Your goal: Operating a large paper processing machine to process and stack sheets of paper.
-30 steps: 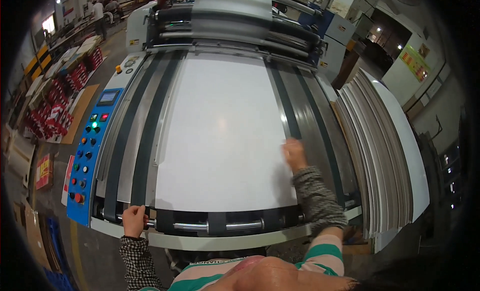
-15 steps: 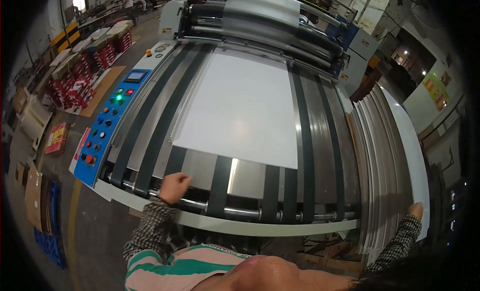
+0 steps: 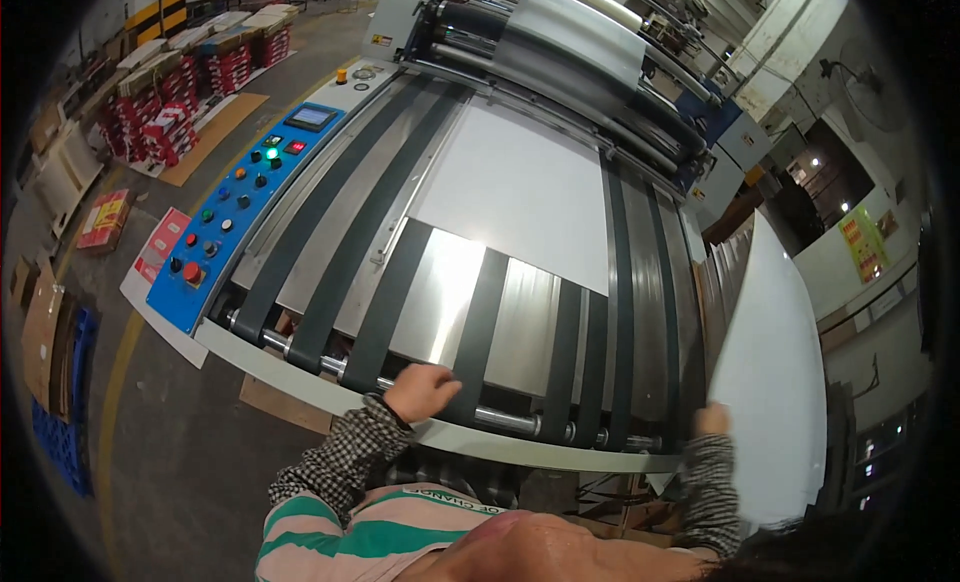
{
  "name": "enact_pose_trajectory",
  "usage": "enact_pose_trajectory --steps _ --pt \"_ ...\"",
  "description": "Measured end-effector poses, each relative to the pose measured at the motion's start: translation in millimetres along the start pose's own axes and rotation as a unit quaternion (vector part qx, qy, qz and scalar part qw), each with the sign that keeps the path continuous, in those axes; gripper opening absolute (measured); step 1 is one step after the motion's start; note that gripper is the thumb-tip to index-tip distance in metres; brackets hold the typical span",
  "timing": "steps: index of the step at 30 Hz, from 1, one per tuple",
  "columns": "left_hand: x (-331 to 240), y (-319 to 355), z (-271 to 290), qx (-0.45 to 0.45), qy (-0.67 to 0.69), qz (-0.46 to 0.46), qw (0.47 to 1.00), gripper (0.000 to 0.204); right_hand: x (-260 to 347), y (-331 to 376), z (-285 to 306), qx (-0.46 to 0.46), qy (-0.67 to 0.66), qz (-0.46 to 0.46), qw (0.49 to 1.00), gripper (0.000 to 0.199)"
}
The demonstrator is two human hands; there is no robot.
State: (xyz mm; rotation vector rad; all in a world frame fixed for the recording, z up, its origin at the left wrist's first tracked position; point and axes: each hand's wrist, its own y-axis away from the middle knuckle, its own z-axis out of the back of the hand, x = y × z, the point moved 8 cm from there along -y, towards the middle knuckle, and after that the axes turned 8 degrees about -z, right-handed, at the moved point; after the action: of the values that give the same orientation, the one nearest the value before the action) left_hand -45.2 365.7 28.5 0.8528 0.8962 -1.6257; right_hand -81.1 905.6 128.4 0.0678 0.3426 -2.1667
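Grey workshop floor (image 3: pixel 200 422) lies at the left, and in the head view I see a machine with dark belts (image 3: pixel 480 332) in the middle. On these belts one white sheet (image 3: pixel 520 192) lies flat, its far end near the rollers (image 3: pixel 660 117). A blue control panel (image 3: pixel 235 207) runs along the machine's left side. The left hand (image 3: pixel 420 390) is half open above the front belts, fingers loosely bent; whether it touches, I cannot tell. The right hand (image 3: pixel 712 422), a little blurred, is narrow, gripping the edge of a curved board (image 3: pixel 775 352), which bends before the stack (image 3: pixel 728 257).
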Motion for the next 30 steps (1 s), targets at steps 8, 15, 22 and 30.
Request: enact_pose_trajectory --steps 8,15,22,30 --pt "-31 -1 -69 0.118 0.026 -0.106 0.987 0.031 270 174 -43 0.009 -0.511 0.112 0.853 0.015" --pt "45 30 12 0.074 0.1 0.024 0.992 0.022 331 219 -34 0.211 -0.638 0.156 0.724 0.021" --pt "74 98 45 0.047 0.206 0.149 0.966 0.029 268 181 -54 0.084 -0.264 0.068 0.959 0.04" --pt "74 140 44 0.128 0.313 0.306 0.89 0.026 305 176 -66 0.168 -0.266 0.181 0.932 0.055"
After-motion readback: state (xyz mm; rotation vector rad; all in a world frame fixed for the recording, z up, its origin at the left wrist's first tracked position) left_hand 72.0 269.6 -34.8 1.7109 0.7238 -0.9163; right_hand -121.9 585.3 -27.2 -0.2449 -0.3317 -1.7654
